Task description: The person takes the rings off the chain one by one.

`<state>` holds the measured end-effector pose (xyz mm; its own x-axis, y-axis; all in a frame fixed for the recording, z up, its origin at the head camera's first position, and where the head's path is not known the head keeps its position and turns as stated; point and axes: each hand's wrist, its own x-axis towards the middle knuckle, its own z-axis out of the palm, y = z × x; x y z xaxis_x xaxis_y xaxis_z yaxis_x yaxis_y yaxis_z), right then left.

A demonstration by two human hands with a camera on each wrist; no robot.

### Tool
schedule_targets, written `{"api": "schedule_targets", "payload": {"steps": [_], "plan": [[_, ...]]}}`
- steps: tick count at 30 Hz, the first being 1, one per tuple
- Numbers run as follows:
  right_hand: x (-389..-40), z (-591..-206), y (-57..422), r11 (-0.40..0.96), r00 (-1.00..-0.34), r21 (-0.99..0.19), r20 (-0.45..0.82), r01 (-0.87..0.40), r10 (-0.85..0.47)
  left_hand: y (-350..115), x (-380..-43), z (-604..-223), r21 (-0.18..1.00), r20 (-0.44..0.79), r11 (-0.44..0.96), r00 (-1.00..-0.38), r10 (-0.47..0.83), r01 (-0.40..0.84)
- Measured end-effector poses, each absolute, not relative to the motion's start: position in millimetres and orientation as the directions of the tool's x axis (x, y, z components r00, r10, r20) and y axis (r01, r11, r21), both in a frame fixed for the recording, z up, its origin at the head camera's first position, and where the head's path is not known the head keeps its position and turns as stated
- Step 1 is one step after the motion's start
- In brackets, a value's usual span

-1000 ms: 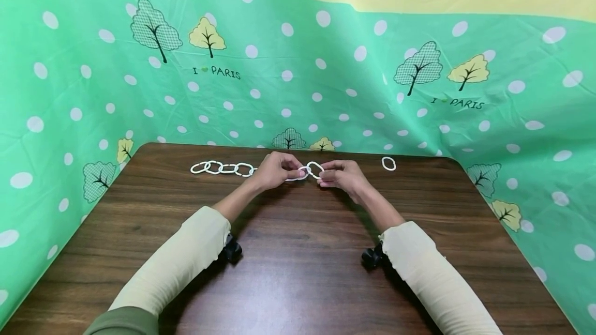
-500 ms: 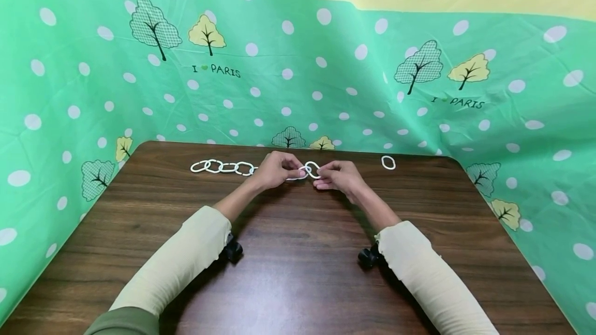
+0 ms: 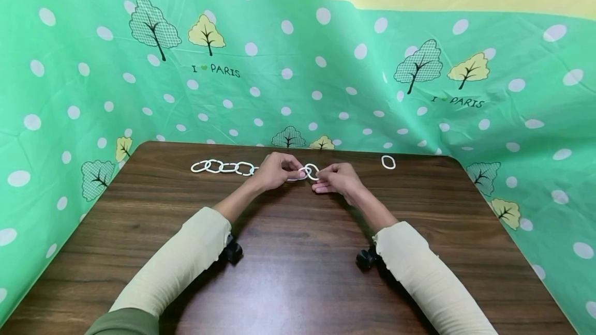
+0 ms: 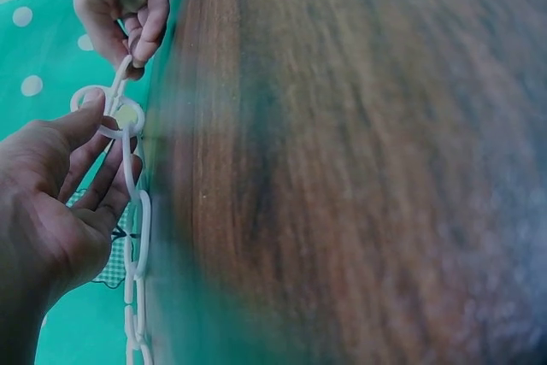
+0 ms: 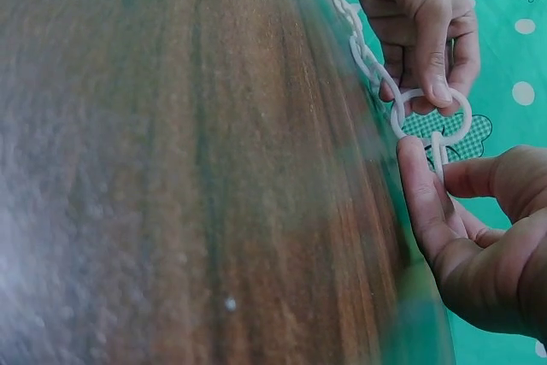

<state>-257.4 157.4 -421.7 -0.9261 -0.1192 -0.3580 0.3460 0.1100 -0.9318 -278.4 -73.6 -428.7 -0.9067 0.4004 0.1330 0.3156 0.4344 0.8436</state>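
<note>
Near the table's far edge my left hand [image 3: 276, 171] pinches a white oval chain link [image 5: 466, 121] between thumb and fingers. From that link a white plastic chain [image 3: 229, 171] runs left along the tabletop, partly hidden behind the hand. My right hand [image 3: 343, 180] faces it and pinches another white link [image 5: 438, 150] by thumb and forefinger. In the right wrist view this link passes through the left-held one. Whether its gap is closed cannot be seen. In the left wrist view, the chain [image 4: 144, 237] hangs or lies beneath the left hand [image 4: 51, 203].
One loose white link [image 3: 394, 162] lies at the back right of the brown wooden table [image 3: 288, 273]. A green dotted curtain [image 3: 288, 92] stands behind and at both sides of the table. Black devices [image 3: 233, 250] are strapped to both wrists.
My right hand has moved slightly left and down, bringing its link closer to my left hand and tilting it. The left hand and the chain have stayed nearly still.
</note>
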Motion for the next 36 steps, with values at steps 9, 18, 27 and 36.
{"api": "schedule_targets", "payload": {"steps": [9,18,27,36], "plan": [[-257.1,-423.4,156.4,0.112,-0.929,-0.932,-0.357,0.346,-0.098,-72.7,-278.5,-428.1,0.846,0.139,0.425,-0.903,0.407,0.322],[-255.7,-422.8,154.8,0.094,-0.930,-0.934,-0.353,0.344,-0.104,-72.6,-277.8,-426.5,0.847,0.134,0.428,-0.905,0.404,0.316],[-255.0,-421.8,153.1,0.107,-0.929,-0.931,-0.359,0.350,-0.086,-73.9,-278.1,-425.1,0.840,0.145,0.436,-0.907,0.396,0.324],[-252.8,-424.1,150.1,0.167,-0.939,-0.932,-0.336,0.321,-0.071,-75.7,-277.1,-424.8,0.836,0.159,0.440,-0.912,0.378,0.328]]}}
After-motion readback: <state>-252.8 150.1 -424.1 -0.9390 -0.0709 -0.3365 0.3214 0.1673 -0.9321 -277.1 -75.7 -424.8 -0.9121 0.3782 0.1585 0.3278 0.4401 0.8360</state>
